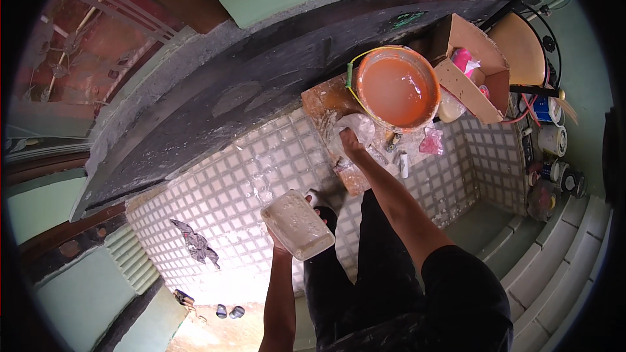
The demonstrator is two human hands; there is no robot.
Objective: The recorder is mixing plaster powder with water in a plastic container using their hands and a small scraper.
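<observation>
My left hand [279, 242] grips a pale rectangular plastic tub [298, 223] by its edge, with whitish residue across its inside. A small white object [313, 197] shows just past the tub's far side; I cannot make out what it is. My right arm stretches forward, and my right hand [351, 142] reaches into or onto a round white plastic bag or heap [357, 127] on a smeared wooden board [326, 99]. The fingers of that hand are hidden. Right behind it stands an orange bucket [399, 88] of cloudy liquid with a green-gripped handle.
Beside the bucket is an open cardboard box [479, 68] with pink items. A pink packet [431, 141] and a white tube [404, 165] lie near my right forearm. Paint cans [553, 139] line the right wall near steps [554, 234]. A dark rag [195, 243] lies on the tiles.
</observation>
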